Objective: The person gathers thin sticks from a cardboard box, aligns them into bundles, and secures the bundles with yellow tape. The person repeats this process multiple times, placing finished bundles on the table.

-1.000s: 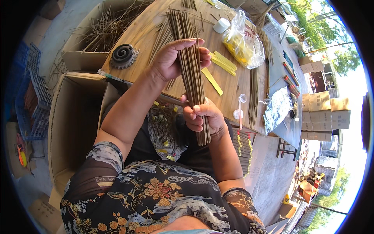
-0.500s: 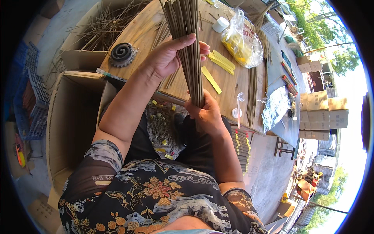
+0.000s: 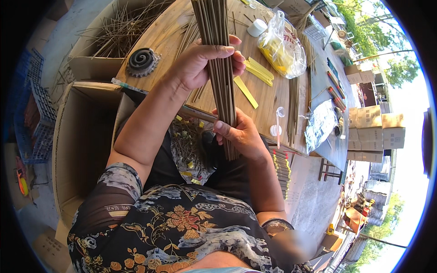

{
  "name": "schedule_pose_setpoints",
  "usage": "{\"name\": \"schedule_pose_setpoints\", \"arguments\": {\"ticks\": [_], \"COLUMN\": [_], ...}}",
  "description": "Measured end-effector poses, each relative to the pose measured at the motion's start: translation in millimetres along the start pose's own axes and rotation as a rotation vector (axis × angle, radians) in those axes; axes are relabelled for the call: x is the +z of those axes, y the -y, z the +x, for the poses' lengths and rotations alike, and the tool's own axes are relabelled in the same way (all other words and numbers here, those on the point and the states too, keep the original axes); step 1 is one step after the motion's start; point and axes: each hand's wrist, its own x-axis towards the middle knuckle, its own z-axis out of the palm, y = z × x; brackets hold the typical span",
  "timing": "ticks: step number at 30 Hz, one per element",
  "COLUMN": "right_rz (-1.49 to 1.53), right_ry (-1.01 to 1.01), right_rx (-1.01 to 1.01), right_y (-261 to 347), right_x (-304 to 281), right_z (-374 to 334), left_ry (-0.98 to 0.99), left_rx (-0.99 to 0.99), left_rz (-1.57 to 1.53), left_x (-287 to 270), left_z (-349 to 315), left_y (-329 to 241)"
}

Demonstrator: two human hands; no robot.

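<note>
1. The left hand (image 3: 196, 67) is clasping the upper part of a bundle of thin brown sticks (image 3: 221, 93), its thumb lying across the front.
2. The right hand (image 3: 243, 136) is holding the same bundle below, near its lower end.
3. Between both grips, the bundle is tilting slightly left at its top.
4. Just right of the upper grip, yellow strips (image 3: 259, 73) are lying on the wooden table (image 3: 267, 107).
5. Left of that grip, a dark coil (image 3: 142, 62) is resting.

Wooden table (image 3: 269, 101); grey floor (image 3: 314, 191)
</note>
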Motion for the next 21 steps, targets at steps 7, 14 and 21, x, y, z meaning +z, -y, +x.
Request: {"name": "schedule_pose_setpoints", "arguments": {"ticks": [7,14,21], "right_rz": [0.252,0.188,-0.040], "right_ry": [0.099,0.130,-0.122], "right_rx": [0.061,0.002,-0.091], "right_y": [9,12,8], "right_x": [2,3,-2], "right_z": [-6,-10,-8], "left_ry": [-0.004,0.204,0.048], "left_rx": [-0.024,0.090,-0.022], "left_rz": [-0.089,-0.025,0.075], "left_x": [3,20,18], "left_z": [0,-10,-7], "left_y": [1,-11,-8]}}
